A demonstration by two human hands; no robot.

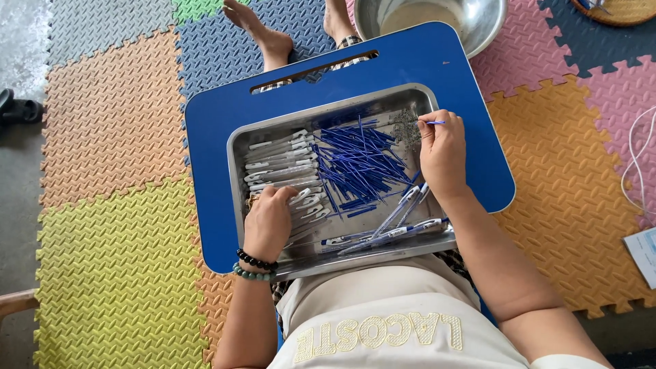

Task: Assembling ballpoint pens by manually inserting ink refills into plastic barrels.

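Note:
A shallow metal tray [239, 140] rests on a blue lap desk [212, 116] across my legs. My left hand [268, 222] lies on a row of clear pen barrels [280, 160] at the tray's left, fingers curled over one or two of them. My right hand [443, 154] pinches a thin blue refill [435, 123] at the tray's right edge. A loose heap of blue refills [359, 164] fills the tray's middle. A small pile of tiny springs [406, 125] lies at the far right corner. Several assembled pens [383, 232] lie along the near edge.
Coloured foam floor mats [116, 123] surround me. A metal bowl [478, 27] stands beyond the lap desk, a woven basket [618, 10] at the far right. White cable [639, 164] and a paper [642, 253] lie on the right. My bare feet [263, 34] show ahead.

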